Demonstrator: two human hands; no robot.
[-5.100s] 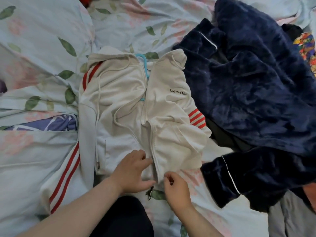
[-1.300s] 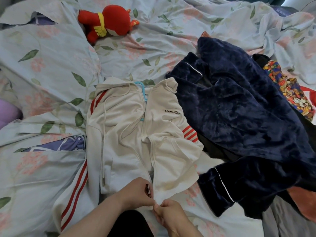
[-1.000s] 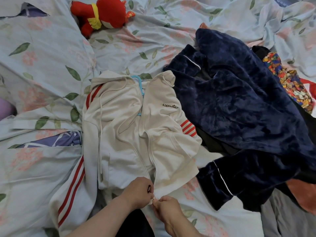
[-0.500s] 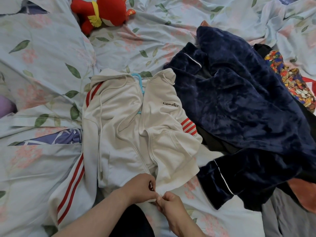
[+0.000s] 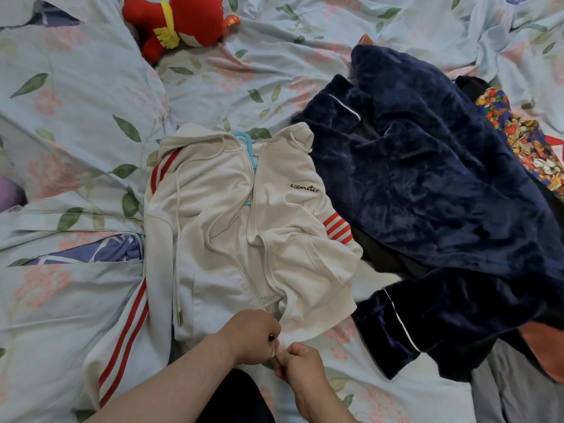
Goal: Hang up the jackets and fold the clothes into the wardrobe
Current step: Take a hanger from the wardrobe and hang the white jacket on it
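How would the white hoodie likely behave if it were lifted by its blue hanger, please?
It would probably go limp: the hoodie lies creased and rumpled on the bed. The front may gape, as its zip looks undone above where the left hand and right hand pinch it. The striped sleeve and drawcord would likely dangle.

a red plush toy with a yellow collar is seen lying at the top of a rumpled pale blue bedcover printed with green leaves and pink flowers. a purple patterned cloth is exposed in a gap.
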